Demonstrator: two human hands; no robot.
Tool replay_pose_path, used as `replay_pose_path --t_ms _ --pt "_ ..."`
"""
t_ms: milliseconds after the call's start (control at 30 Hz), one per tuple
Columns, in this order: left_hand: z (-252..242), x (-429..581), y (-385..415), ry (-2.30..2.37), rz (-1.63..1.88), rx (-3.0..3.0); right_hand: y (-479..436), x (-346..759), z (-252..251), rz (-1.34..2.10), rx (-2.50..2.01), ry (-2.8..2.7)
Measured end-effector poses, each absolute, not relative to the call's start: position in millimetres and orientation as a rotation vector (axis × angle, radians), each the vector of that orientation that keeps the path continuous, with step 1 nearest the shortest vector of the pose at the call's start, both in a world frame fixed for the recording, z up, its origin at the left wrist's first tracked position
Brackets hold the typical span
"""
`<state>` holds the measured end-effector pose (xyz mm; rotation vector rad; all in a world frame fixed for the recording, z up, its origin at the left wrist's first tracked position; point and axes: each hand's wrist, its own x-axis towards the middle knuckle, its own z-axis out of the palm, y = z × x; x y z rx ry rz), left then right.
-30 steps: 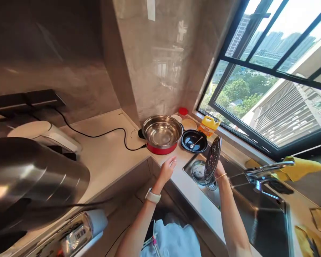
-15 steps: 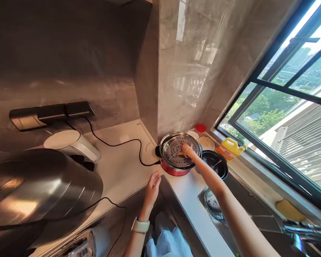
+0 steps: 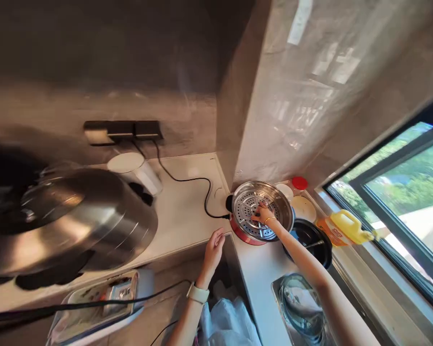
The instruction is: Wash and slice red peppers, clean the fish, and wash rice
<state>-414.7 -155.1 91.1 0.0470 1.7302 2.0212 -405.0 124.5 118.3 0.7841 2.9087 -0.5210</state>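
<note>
A shiny steamer tray full of holes sits slightly tilted in the top of a red electric pot in the counter corner. My right hand reaches into it, fingers bent and gripping its middle; the fingertips are partly hidden. Holding nothing, my left hand hovers at the counter's front edge with loosely curled fingers, left of the pot and apart from it. A black cord runs from the pot to the wall sockets.
Right of the pot stand a black pan, a yellow jug, a round board and a red-lidded jar. A glass lid or bowl lies in the sink. At left are a large metal wok or lid and a white container.
The view has turned left, so everything shows farther right. The steamer tray looks tilted and slightly raised under my right hand. My left hand remains beside the counter edge.
</note>
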Motion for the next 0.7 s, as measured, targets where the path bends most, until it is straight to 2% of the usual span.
replay_pose_path --t_ms 100,267,367,500,600,700 --pt "100 -412 -152 1.757 2.077 -0.012 107 -421 140 -0.369 0.643 3.129" --pt "123 -438 -189 1.911 2.339 -0.213 31 -480 161 -0.969 -0.118 3.059" --pt "134 -456 -248 2.106 2.57 -0.482 -48 -514 158 -1.355 -0.318 2.815" --pt "131 -469 -350 2.35 2.742 -1.125 -149 -559 141 -1.716 -0.133 2.419" --pt "120 -475 -423 2.232 2.772 -1.457 -199 -600 129 -1.801 0.142 2.283" --pt "110 -487 -482 2.017 2.762 -1.505 -230 -643 127 -1.802 0.358 2.285"
